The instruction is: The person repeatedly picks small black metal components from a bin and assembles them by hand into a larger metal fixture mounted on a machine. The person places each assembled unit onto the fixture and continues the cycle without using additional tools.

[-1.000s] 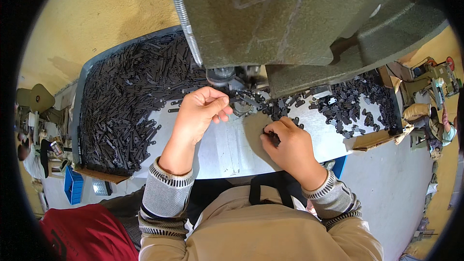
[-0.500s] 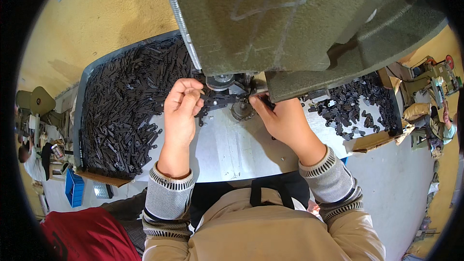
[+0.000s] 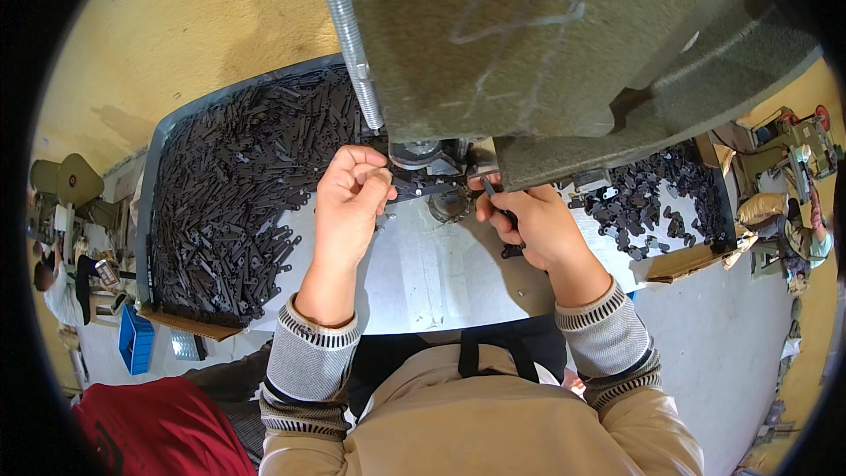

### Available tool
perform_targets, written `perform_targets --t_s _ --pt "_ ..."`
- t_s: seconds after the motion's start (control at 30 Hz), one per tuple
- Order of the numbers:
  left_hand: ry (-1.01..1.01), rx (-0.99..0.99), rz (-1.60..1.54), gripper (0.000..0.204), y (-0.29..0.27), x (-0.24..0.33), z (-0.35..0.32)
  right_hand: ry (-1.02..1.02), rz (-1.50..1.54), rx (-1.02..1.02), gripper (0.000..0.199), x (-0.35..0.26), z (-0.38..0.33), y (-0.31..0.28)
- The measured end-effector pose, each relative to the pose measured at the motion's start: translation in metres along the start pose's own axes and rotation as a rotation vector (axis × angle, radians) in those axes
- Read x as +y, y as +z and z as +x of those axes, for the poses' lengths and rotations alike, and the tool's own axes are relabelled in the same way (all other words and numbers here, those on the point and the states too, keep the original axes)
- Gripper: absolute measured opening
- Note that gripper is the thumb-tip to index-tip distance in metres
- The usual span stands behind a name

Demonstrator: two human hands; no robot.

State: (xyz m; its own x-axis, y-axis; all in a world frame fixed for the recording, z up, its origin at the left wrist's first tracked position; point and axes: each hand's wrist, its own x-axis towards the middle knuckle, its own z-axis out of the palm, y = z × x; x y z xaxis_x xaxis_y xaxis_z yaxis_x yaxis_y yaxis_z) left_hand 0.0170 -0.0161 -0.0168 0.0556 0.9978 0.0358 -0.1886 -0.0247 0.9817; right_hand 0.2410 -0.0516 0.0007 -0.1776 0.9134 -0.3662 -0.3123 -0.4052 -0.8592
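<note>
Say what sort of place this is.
Likely a small-parts workshop or factory: a large green machine over the table, heaps of dark parts on it, and what looks like another machine at far right.

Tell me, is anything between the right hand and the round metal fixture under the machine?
Nothing visible: the right hand, pinching a small dark part, is just beside the round metal fixture. The machine above may hide something.

wearer's two hands (image 3: 352, 207), two knitted cuffs (image 3: 315, 344), two large heaps of dark parts (image 3: 233, 172), one overhead machine (image 3: 476, 48)
</note>
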Motion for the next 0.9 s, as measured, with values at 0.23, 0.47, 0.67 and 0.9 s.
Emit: perform_targets --t_s 0.23,0.47,0.67,0.9 --pt "0.263 0.218 0.446 0.009 -0.024 -0.004 0.012 -0.080 0.104 0.057 0.018 0.000 -0.010 -0.002" --pt "-0.016 0.044 0.964 0.019 -0.029 0.005 0.000 -0.115 0.327 0.036 0.011 0.007 -0.010 -0.007" --pt "0.322 0.094 1.032 0.018 -0.018 -0.003 0.010 -0.197 0.301 0.048 0.006 0.010 -0.009 -0.010" --pt "0.221 0.079 1.054 0.010 -0.013 -0.001 0.010 -0.203 0.166 0.161 0.006 0.007 -0.015 -0.001"
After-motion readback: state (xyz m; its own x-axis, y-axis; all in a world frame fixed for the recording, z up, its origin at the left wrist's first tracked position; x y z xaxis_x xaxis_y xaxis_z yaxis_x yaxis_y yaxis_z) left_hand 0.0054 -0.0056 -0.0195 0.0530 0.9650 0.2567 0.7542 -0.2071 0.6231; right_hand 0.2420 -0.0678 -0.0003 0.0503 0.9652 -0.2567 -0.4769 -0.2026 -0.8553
